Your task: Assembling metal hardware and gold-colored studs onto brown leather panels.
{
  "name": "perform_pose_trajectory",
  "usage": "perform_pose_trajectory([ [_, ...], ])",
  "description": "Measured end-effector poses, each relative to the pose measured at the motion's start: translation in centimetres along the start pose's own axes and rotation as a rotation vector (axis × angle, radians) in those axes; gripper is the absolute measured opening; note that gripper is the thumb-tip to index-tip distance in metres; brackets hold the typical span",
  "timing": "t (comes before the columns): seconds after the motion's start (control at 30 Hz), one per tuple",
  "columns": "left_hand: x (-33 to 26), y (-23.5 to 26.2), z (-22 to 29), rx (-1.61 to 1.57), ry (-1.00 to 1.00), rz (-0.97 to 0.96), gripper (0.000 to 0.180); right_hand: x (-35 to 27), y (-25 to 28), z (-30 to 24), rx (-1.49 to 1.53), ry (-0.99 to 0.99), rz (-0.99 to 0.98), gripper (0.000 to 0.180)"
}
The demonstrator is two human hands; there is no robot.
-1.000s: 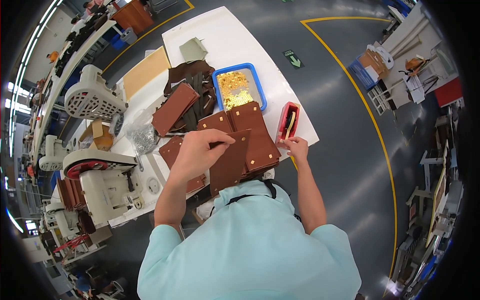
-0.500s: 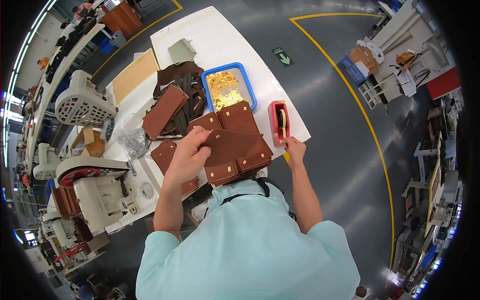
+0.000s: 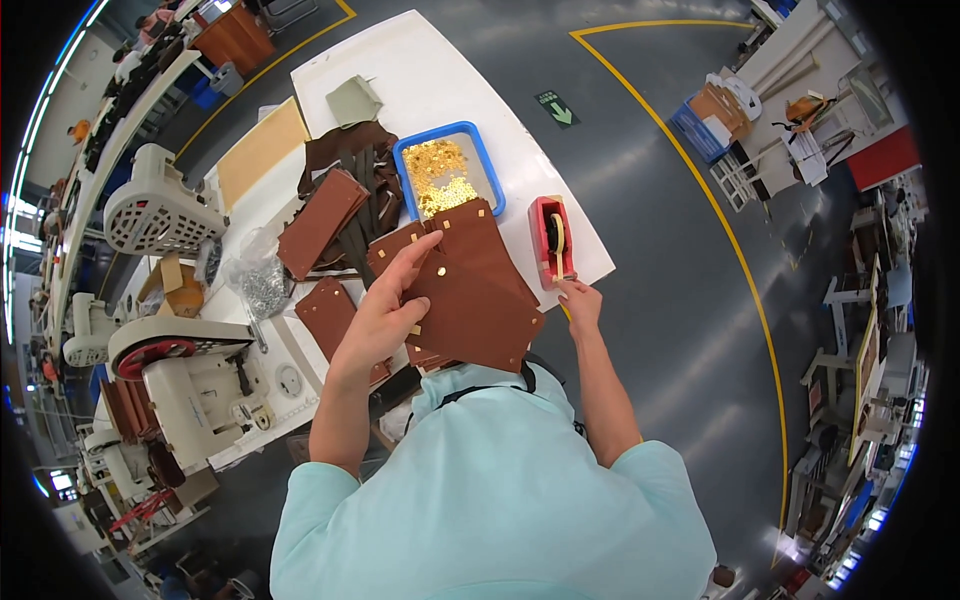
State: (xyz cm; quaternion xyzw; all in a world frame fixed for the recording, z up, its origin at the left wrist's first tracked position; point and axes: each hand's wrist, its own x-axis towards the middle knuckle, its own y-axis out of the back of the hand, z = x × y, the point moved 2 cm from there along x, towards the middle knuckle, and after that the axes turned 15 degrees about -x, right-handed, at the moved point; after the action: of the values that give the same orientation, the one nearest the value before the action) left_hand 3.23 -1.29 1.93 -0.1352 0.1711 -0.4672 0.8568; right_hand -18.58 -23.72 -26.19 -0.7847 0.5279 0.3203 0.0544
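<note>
My left hand (image 3: 380, 312) rests at the left edge of a brown leather panel (image 3: 475, 295), its fingers stretched out and the thumb apart. The panel lies askew on a stack of similar brown pieces (image 3: 394, 243), some bearing small pale tape squares. A gold-coloured metal dot (image 3: 442, 271) shows on the panel near my fingertips. At the front of the red tape dispenser (image 3: 549, 222), my right hand (image 3: 581, 304) pinches the end of the pale tape (image 3: 561, 240). The length of tape between the fingertips is too small to make out.
Beyond the stack stands a blue-rimmed tray (image 3: 497, 190) of small gold-coloured parts. Brown leather pieces (image 3: 322, 222) and dark strips lie left of it. A clear bag of metal parts (image 3: 262, 285) and a white sewing machine (image 3: 185, 400) are farther left. The white table's (image 3: 590, 250) right edge is beside the dispenser.
The panel that my left hand held raised and tilted now lies down across the stack. My left fingers have uncurled from it. My right hand remains at the dispenser's tape end.
</note>
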Motion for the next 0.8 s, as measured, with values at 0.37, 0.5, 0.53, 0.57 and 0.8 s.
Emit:
perform_pose_trajectory([
  [0.37, 0.7, 0.9, -0.5, 0.308, -0.014, 0.021, 0.03, 0.2, 0.4, -0.2, -0.25, 0.169, 0.144, 0.016],
  [0.5, 0.6, -0.7, 0.7, 0.12, -0.028, 0.096, 0.027, 1.0, 0.9, 1.2, -0.361, 0.37, 0.311, 0.02],
  [0.53, 0.6, -0.6, 0.4, 0.122, -0.028, 0.102, 0.027, 1.2, 1.7, 1.7, -0.347, 0.242, 0.27, 0.02],
  [0.57, 0.9, -0.4, 0.0, 0.147, 0.006, 0.087, 0.026, 1.4, 1.8, 1.9, -0.331, 0.118, 0.229, 0.02],
  [0.8, 0.8, -0.7, -1.1, 0.267, 0.024, 0.111, 0.023, -13.6, -0.2, -15.7, 0.132, 0.394, -0.263, 0.013],
])
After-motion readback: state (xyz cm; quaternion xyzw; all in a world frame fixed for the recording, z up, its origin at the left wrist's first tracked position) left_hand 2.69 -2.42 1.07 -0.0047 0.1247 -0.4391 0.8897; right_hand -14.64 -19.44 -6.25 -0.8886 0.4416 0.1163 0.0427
